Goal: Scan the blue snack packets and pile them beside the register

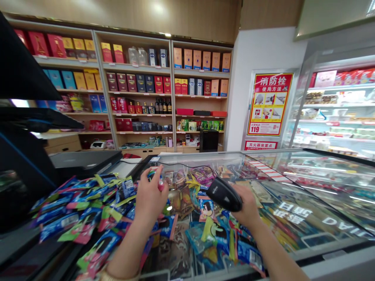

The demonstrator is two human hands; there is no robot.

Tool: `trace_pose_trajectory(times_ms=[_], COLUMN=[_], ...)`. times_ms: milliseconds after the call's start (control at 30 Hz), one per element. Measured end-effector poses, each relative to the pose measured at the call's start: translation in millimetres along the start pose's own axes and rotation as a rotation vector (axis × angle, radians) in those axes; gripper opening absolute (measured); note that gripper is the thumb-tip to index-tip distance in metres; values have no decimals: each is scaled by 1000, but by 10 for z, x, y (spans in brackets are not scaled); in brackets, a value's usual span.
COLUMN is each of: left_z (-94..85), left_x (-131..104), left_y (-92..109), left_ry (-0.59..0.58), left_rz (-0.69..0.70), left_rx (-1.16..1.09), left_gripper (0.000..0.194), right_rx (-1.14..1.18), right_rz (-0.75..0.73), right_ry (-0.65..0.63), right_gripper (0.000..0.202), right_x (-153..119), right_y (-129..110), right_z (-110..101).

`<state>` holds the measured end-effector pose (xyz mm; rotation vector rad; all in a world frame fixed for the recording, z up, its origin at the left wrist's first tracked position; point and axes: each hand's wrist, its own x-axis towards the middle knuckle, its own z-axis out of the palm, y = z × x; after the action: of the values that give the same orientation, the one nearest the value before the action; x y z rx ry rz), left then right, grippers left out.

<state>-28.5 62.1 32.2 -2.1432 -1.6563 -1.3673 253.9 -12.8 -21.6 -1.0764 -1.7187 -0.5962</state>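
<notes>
My right hand (246,203) is wrapped round a black handheld barcode scanner (225,194), its head pointing up and left above the glass. A thin cable runs from the scanner toward the back left. My left hand (152,195) is raised with bent fingers round a small colourful snack packet (151,173), mostly hidden by the hand. Below and left of it lies a heap of blue, green and pink snack packets (84,210). More of these packets (222,234) lie on the freezer's glass top between my forearms.
Under the glass of the chest freezer (293,249) are many wrapped goods. A dark monitor (23,66) and a flat black device (84,160) stand at left. Behind are shelves (140,93) of boxes and bottles, a red fire-hydrant sign (269,105) and a lit display fridge (336,113).
</notes>
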Motion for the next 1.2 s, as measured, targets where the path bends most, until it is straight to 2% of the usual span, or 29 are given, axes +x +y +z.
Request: trace_pose_trajectory(times_ms=[67,133,200,267,367,433,467,500,567,667,733,800,933,1033,1100,1200], left_z=[-32,-15,23,56,75,82,91,107,157,257,315,350,338,296,278,276], left_x=[2,-24,-52,-64,-66,-94,-127,-176,-320,-579,-709,-779,-779,-702,-619,-479], left_y=[-63,-107,-134,-144,-100,-14,44,111,257,456,544,586,569,518,483,435], left_ry=[-139,-259,-291,-249,-104,-43,-66,-132,-365,-716,-857,-920,-928,-878,-826,-753], left_rz=[-65,-90,-80,-61,-3,104,182,270,443,615,683,693,581,415,237,-193], left_rx=[269,421,478,492,425,287,186,71,-162,-327,-335,-329,-402,-618,-822,-1171], left_gripper=[47,43,42,43,45,42,40,39,40,58,67,67,65,60,52,42], right_rx=[-31,-52,-63,-74,-89,-92,-95,-96,-96,-96,-96,-96,-97,-117,-142,-148], right_rz=[14,31,37,40,44,47,52,58,74,80,74,71,89,121,155,192], right_ry=[28,44,50,50,50,48,48,47,47,53,56,52,30,71,114,163], right_gripper=[21,20,19,19,18,18,18,17,16,16,17,17,15,15,15,15], right_x=[-1,-9,-19,-28,-31,-29,-28,-27,-24,-18,-13,-8,-10,-24,-35,-47], right_y=[33,62,83,96,103,104,103,101,96,83,75,67,61,81,109,157], right_z=[-11,-14,-10,-2,14,20,21,21,17,6,-1,-6,-4,-2,-9,-31])
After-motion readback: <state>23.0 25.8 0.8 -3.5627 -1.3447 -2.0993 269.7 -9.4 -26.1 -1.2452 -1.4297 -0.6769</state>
